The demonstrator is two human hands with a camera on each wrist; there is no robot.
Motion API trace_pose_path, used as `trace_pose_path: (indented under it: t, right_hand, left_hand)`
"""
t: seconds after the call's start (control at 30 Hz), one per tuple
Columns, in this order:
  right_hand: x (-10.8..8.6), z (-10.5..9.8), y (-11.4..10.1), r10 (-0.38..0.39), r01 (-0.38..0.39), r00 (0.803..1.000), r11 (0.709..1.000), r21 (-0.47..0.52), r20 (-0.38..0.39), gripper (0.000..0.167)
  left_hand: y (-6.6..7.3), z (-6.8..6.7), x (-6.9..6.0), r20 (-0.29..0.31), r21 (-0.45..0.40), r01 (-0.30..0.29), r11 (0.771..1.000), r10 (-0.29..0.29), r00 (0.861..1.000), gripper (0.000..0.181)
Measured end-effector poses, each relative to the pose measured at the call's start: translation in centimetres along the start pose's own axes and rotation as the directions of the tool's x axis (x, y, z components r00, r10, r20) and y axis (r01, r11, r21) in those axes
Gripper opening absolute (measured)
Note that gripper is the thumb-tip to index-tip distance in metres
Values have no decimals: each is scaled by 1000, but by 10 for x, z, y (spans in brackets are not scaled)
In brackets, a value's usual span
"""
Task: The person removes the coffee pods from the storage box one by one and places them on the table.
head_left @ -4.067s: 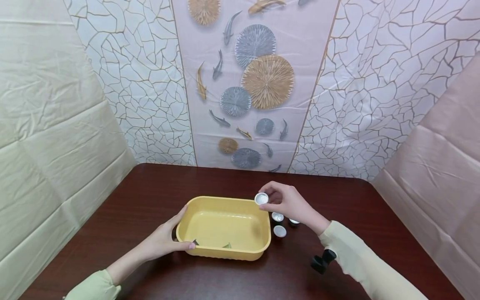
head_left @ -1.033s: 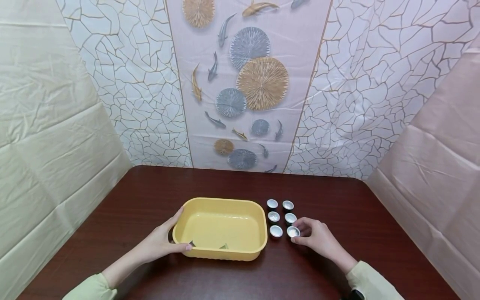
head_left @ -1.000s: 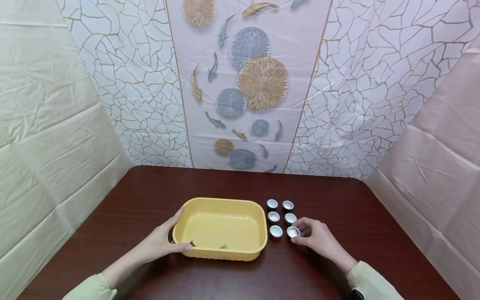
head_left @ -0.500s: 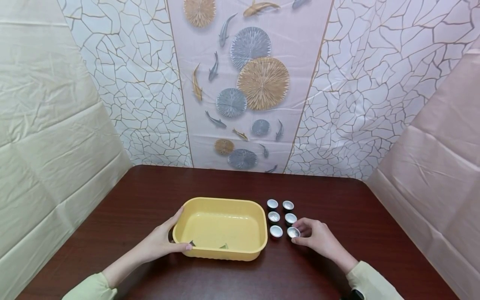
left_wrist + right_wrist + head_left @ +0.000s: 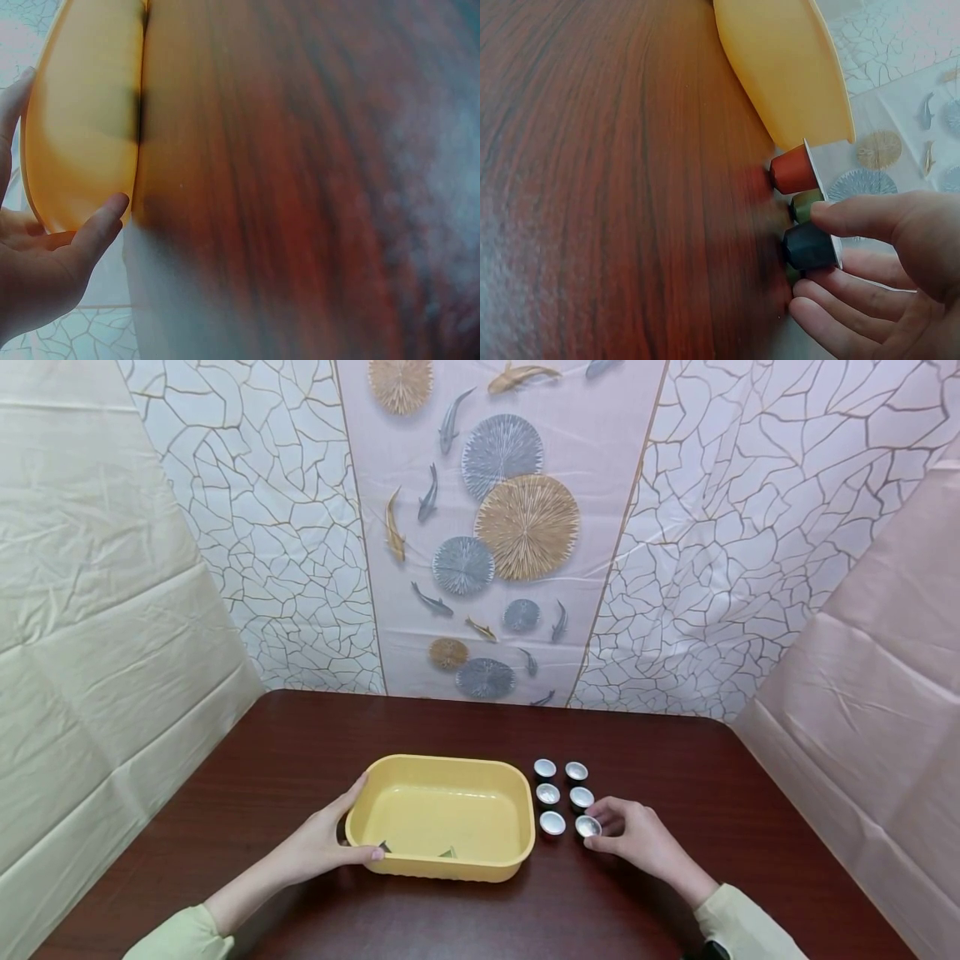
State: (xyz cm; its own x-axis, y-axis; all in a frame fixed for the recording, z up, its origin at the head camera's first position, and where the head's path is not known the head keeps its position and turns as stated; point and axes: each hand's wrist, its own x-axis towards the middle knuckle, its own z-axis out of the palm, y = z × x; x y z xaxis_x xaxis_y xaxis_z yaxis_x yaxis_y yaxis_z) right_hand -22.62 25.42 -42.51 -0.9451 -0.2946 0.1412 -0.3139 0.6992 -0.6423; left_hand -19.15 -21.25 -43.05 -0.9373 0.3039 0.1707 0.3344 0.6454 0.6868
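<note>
My left hand (image 5: 318,843) grips the left end of a yellow plastic bin (image 5: 517,860), thumb over the near rim. Low in the bin, by its near wall, show a small dark piece (image 5: 385,847) and a greenish one (image 5: 448,852), too little visible to name. To the bin's right, several coffee capsules stand foil side up in two columns. My right hand (image 5: 637,839) holds the nearest capsule of the right column, a dark coffee capsule (image 5: 808,246), between thumb and fingers at the table. Beside it stands a red coffee capsule (image 5: 793,171), with a green coffee capsule (image 5: 804,202) partly hidden.
Everything stands on a dark red-brown wooden table (image 5: 450,914). Patterned cloth (image 5: 480,610) hangs behind its far edge, and plain cloth closes in both sides. The left capsule column (image 5: 548,795) stands close against the bin's right end.
Since the earliest frame, my right hand has brought a capsule from above the bin's right end down to the near right; the capsules now form two columns. Lately it has shifted only slightly right.
</note>
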Motion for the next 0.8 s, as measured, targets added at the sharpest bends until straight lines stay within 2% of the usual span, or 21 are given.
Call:
trace_pose_path:
  t: [0.53,0.8]
  right_hand:
    - [-1,0,-2,17,-17,1000,1000,-1,2,33]
    - [-2,0,1,17,-17,1000,1000,10,16,35]
  left_hand:
    - [0,1,0,-4,4,-3,1000,3,1000,113]
    - [4,-2,-3,-10,15,-27,1000,28,1000,112]
